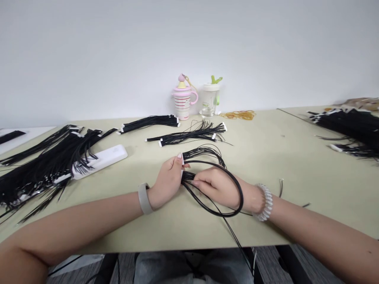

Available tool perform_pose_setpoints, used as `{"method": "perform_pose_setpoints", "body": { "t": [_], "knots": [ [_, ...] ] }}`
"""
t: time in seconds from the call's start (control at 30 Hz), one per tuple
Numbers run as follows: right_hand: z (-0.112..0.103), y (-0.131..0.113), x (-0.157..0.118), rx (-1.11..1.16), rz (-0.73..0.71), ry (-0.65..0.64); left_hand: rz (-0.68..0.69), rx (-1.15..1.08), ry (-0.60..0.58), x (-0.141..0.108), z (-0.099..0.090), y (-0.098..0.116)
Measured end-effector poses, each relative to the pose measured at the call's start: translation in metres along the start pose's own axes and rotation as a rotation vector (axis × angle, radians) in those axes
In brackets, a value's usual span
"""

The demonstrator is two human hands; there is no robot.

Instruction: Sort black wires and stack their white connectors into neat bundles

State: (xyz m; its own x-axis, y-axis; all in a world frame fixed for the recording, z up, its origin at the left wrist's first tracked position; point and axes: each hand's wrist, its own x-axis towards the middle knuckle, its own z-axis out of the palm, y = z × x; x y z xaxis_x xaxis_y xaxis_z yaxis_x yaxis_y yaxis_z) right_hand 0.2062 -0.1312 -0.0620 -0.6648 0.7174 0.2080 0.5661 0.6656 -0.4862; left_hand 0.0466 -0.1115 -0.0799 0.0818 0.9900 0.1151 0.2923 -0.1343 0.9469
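- A pale wall is rising behind a pale green surface [266, 165], and a gap at the near edge is showing grey flooring [272, 264].
- A black wire bundle [203, 153] is hanging between the hands, just above the surface, with thin strands fanning out from its white-tipped ends.
- A long wire loop [227, 201] is curving from the bundle around the right hand [216, 187], and loose ends are trailing over the near edge.
- The left hand [168, 181] is rising on its side, its fingers [178, 161] closing narrowly around the bundle's white-tipped end.
- The right hand is reaching in flat from the other side, its fingers [197, 183] pinching the dark wires tightly, almost touching the left hand.
- A grey band [145, 198] is circling the left wrist, and a coiled bracelet [264, 202] is circling the right.
- More wire bundles [189, 136] are lying ahead, and large piles [44, 169] are spreading out on both sides, one partly across a white plastic block [100, 159].
- A pink-and-white mug [181, 102], a clear bottle [210, 100] and loose rubber bands [238, 115] are sitting by the wall.
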Motion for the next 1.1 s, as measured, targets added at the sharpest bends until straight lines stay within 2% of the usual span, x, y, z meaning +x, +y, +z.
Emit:
{"method": "perform_pose_setpoints", "body": {
  "t": [0.1,0.2,0.3,0.37,0.43,0.5,0.6,0.67,0.73,0.77,0.87,0.9,0.97,1.1],
  "knots": [
    [0.001,-0.002,0.001,-0.084,-0.029,0.030,-0.008,-0.003,0.003,-0.001,0.000,0.003],
    [-0.007,-0.002,-0.001,-0.189,-0.030,0.052,-0.008,0.015,0.016,-0.002,0.001,0.005],
    [-0.028,0.006,-0.005,-0.223,0.063,0.030,-0.051,-0.007,0.001,-0.002,0.001,0.005],
    [-0.046,0.016,-0.008,-0.176,0.150,0.085,-0.072,-0.033,-0.015,-0.002,0.001,0.005],
    [-0.064,0.028,-0.010,-0.071,0.306,0.360,-0.079,-0.045,-0.027,-0.002,0.001,0.003],
    [-0.078,0.039,-0.011,0.185,0.369,0.675,-0.085,-0.045,-0.037,-0.001,0.001,0.001],
    [-0.092,0.048,-0.011,0.681,0.267,1.013,-0.067,-0.029,-0.034,-0.001,0.001,0.000],
    [-0.096,0.047,-0.011,0.864,0.244,1.116,-0.039,-0.021,-0.029,0.000,0.001,-0.001],
    [-0.093,0.042,-0.011,0.854,0.267,1.105,-0.028,-0.019,-0.033,0.000,0.001,-0.001],
    [-0.089,0.038,-0.011,0.791,0.275,1.049,-0.025,-0.013,-0.035,0.000,0.001,0.000],
    [-0.066,0.024,-0.007,0.464,0.264,0.720,0.000,0.007,-0.021,-0.001,0.001,0.001],
    [-0.057,0.020,-0.005,0.337,0.241,0.596,0.007,0.009,-0.018,-0.002,0.001,0.002],
    [-0.039,0.014,-0.001,0.095,0.123,0.457,0.012,0.012,-0.021,-0.003,0.001,0.003],
    [-0.020,0.011,0.004,-0.130,-0.043,0.325,0.032,0.020,-0.042,-0.002,0.000,0.003]
  ]
}}
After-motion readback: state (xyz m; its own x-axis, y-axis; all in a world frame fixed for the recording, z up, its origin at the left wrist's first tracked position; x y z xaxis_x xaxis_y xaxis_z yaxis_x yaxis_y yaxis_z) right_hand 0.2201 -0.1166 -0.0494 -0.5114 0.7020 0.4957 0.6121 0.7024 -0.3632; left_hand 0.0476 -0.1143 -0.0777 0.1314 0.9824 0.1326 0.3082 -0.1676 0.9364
